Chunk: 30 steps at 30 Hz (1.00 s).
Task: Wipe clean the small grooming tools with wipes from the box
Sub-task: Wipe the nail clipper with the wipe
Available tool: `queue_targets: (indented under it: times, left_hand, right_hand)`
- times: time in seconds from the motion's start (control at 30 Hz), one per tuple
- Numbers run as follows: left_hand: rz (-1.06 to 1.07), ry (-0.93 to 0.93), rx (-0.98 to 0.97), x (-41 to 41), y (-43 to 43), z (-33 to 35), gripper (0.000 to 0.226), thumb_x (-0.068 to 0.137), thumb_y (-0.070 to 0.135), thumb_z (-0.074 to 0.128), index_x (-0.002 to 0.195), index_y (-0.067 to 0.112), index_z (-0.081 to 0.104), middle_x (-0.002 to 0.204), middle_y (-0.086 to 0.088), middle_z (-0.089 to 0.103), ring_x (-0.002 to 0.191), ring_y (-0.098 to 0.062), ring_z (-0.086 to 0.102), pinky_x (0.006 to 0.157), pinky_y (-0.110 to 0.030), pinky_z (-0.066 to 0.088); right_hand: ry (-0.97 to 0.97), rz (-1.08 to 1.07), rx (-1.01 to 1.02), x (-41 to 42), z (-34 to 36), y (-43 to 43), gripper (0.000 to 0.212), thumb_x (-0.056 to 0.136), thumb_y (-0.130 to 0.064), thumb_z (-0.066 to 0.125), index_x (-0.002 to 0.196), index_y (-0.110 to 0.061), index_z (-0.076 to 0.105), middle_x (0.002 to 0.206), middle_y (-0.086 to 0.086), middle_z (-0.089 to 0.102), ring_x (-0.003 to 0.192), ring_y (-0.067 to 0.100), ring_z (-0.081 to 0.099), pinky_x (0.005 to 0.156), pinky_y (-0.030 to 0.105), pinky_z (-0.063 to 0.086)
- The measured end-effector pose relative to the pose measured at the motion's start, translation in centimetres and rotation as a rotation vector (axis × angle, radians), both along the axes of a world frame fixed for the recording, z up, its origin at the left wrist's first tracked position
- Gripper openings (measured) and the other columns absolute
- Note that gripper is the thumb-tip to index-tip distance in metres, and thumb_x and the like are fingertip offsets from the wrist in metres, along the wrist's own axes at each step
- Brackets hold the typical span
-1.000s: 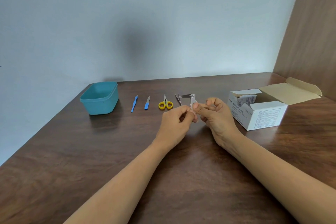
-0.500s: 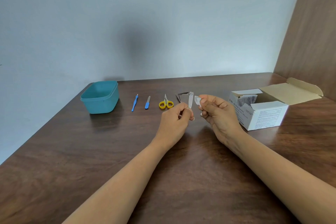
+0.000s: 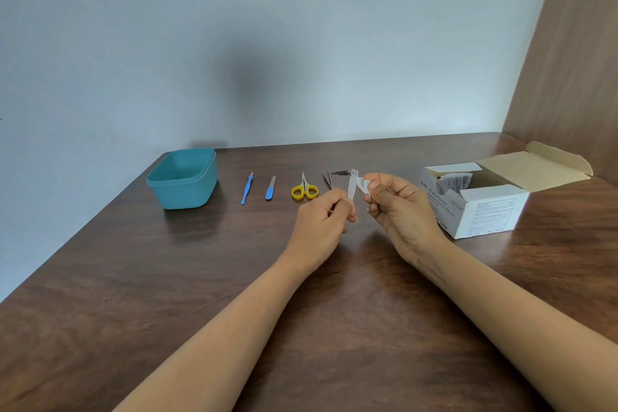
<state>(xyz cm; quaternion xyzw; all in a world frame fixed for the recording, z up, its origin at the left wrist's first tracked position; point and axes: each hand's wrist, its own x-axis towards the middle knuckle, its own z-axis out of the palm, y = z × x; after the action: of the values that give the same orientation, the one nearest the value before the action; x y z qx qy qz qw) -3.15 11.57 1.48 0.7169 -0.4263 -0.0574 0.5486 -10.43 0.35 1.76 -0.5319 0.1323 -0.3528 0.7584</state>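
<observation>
Left hand [image 3: 329,214]: fingers curled, thumb and fingertips pinching the lower end of the nail clipper [image 3: 351,186], which stands upright above the middle of the table.
Right hand [image 3: 398,207]: fingers curled in, thumb and forefinger pinching a small crumpled wipe [image 3: 363,184] just right of the clipper's top; whether the wipe touches the metal I cannot tell.
Table [image 3: 167,294]: dark wood, running to the far wall.
Box [image 3: 485,211]: white carton on the right, flap folded back, sachets showing in the opening.
Tub [image 3: 184,179]: teal, open-topped, far left.
Row of tools: blue cuticle pusher [image 3: 246,189], blue-handled file [image 3: 271,189], yellow scissors [image 3: 304,191] and tweezers [image 3: 327,179] lie flat side by side, from the tub rightward, just beyond the left hand.
Clipper, handling: likely light, stiff, smooth steel, so slippery once damp. Its lever is swung out to the left and may flop. Best held by the plain tail end, as now, keeping fingers off the cutting edge at the top.
Wipe, handling: soft, thin, probably moist. It will tear or bunch on sharp edges, so keep it folded over a fingertip.
</observation>
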Motion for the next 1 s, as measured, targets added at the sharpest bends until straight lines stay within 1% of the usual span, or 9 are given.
queue_targets:
  times: [0.1,0.23,0.4,0.57,0.7,0.9,1.0]
  left_hand:
    - [-0.011,-0.003,0.007,0.08,-0.05,-0.08,0.028,0.095,0.012,0.045,0.07,0.015,0.057,0.073,0.006,0.061,0.06,-0.001,0.054,0.059,-0.008,0.039]
    - [-0.029,-0.02,0.014,0.14,-0.08,-0.16,0.03,0.094,0.011,0.044,0.068,0.019,0.055,0.075,0.001,0.063,0.061,-0.001,0.054,0.061,-0.011,0.039]
    - [-0.019,-0.007,0.004,0.18,-0.07,-0.08,0.028,0.094,0.01,0.043,0.07,0.016,0.056,0.074,0.003,0.062,0.061,-0.001,0.053,0.061,-0.01,0.039]
    - [-0.015,-0.014,0.011,0.16,-0.07,-0.14,0.028,0.094,0.01,0.044,0.069,0.015,0.056,0.077,-0.004,0.064,0.061,-0.002,0.053,0.061,-0.012,0.039]
    - [-0.01,-0.013,0.011,0.17,-0.14,-0.23,0.028,0.092,0.01,0.046,0.067,0.015,0.056,0.077,-0.008,0.065,0.06,-0.002,0.053,0.062,-0.015,0.04]
    - [-0.006,-0.043,0.038,0.28,-0.1,-0.26,0.029,0.093,0.011,0.046,0.067,0.016,0.057,0.074,-0.002,0.063,0.06,0.001,0.055,0.061,-0.011,0.04]
    - [0.0,-0.054,0.041,0.24,-0.08,-0.24,0.03,0.093,0.011,0.045,0.066,0.019,0.055,0.073,0.0,0.063,0.06,0.001,0.054,0.061,-0.013,0.04]
  right_hand:
    - [0.002,0.012,0.004,-0.01,-0.02,-0.02,0.016,0.092,-0.002,0.054,0.087,-0.012,0.065,0.061,-0.01,0.063,0.062,0.001,0.055,0.06,0.014,0.044]
    - [0.014,-0.005,0.008,0.03,-0.05,-0.01,0.017,0.092,0.0,0.054,0.085,-0.012,0.064,0.06,-0.008,0.061,0.063,0.004,0.053,0.06,0.014,0.044]
    - [0.026,-0.053,0.012,0.06,0.03,-0.03,0.018,0.092,0.0,0.053,0.084,-0.012,0.063,0.065,-0.003,0.057,0.062,0.004,0.051,0.062,0.018,0.042]
    - [0.039,-0.044,-0.01,0.04,-0.09,0.08,0.018,0.093,-0.001,0.054,0.084,-0.013,0.064,0.059,-0.009,0.061,0.06,0.002,0.052,0.062,0.017,0.042]
    - [0.042,-0.036,-0.005,0.06,-0.02,0.08,0.018,0.093,-0.002,0.054,0.084,-0.012,0.065,0.059,-0.008,0.059,0.06,0.003,0.05,0.062,0.018,0.041]
    - [0.059,-0.022,-0.063,-0.03,-0.16,0.15,0.016,0.089,0.001,0.057,0.083,-0.012,0.061,0.059,-0.009,0.06,0.06,0.005,0.05,0.06,0.019,0.04]
    - [0.077,-0.024,-0.12,0.06,-0.41,0.23,0.017,0.089,0.0,0.059,0.079,-0.013,0.061,0.061,-0.007,0.059,0.059,0.005,0.049,0.058,0.018,0.038]
